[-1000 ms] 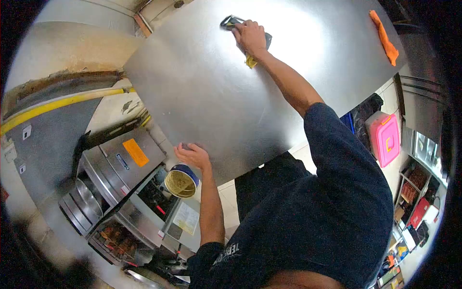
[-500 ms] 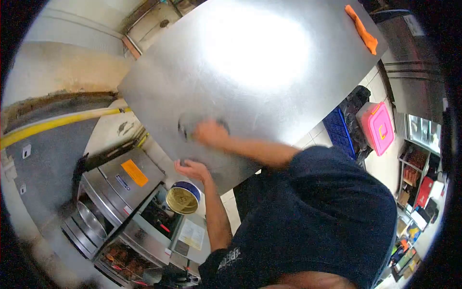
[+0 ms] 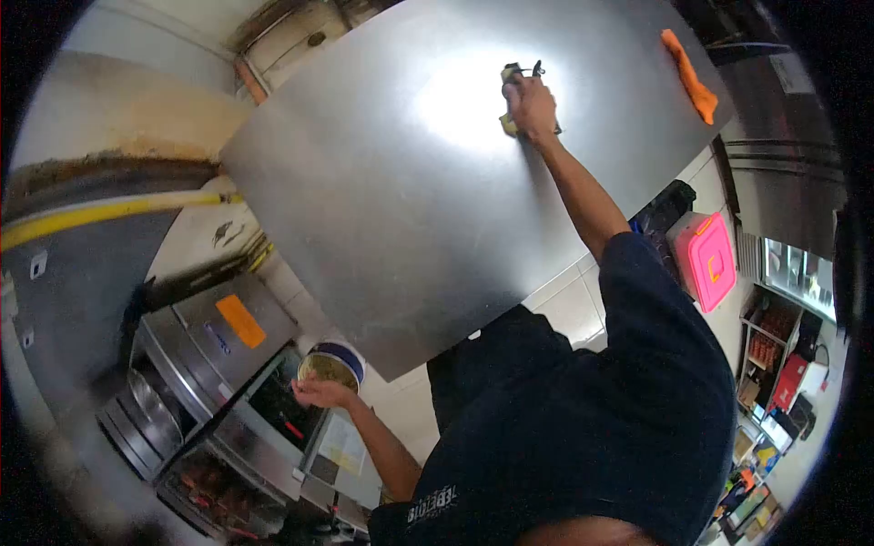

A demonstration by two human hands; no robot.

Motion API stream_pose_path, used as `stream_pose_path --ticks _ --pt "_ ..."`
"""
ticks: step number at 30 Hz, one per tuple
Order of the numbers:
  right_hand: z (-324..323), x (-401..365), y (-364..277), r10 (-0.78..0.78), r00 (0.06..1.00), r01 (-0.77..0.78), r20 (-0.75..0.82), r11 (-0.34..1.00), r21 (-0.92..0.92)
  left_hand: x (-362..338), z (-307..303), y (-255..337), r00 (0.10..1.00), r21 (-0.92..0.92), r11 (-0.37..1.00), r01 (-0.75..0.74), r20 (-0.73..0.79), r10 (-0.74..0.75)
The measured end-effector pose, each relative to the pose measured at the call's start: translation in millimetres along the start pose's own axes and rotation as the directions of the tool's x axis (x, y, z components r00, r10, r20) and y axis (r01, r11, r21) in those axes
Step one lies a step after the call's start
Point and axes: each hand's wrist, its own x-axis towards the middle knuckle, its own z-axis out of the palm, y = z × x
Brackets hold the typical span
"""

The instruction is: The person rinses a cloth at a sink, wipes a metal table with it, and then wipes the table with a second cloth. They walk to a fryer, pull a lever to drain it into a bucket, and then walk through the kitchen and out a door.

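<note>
My right hand (image 3: 534, 111) is pressed down on the steel tabletop (image 3: 410, 209), its fingers closed over a crumpled dark and yellow-green cloth (image 3: 509, 125). Bits of the cloth stick out around the fingers and beside the wrist. Off the table's lower left corner, my left hand (image 3: 323, 392) hangs in the air with loosely curled, parted fingers and nothing visible in it. Behind that hand is a round tin with a dark blue side (image 3: 346, 353), partly covered by it.
An orange cloth (image 3: 689, 80) lies near the table's right edge. A pink-lidded box (image 3: 710, 261) stands beyond that side, by black plastic. Steel equipment with an orange label (image 3: 240, 320) is at lower left. A yellow pipe (image 3: 118, 214) runs along the left wall.
My right hand has swept the cloth from the table's lower left area to the upper right. My left hand has moved down and left, away from the table edge toward the tin.
</note>
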Motion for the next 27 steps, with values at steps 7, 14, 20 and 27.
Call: stream_pose_path --ticks 7,14,20,27 --pt "-18 -279 -207 -0.549 0.421 0.319 0.721 0.835 0.450 -25 -1 -19 0.992 0.028 0.999 -0.023 -0.122 0.026" --pt "7 -259 -282 -0.617 0.340 0.374 0.709 0.781 0.500 -41 -82 -32 0.986 0.057 0.994 0.094 -0.147 -0.085" --pt "204 -42 -384 -0.763 0.643 0.722 0.071 0.634 0.276 -55 -121 -96 0.948 0.075 0.960 0.268 -0.196 -0.249" --pt "63 -290 -289 -0.593 0.551 0.217 0.587 0.781 0.586 -1 -59 -79 0.851 0.202 0.829 -0.522 0.185 0.491"
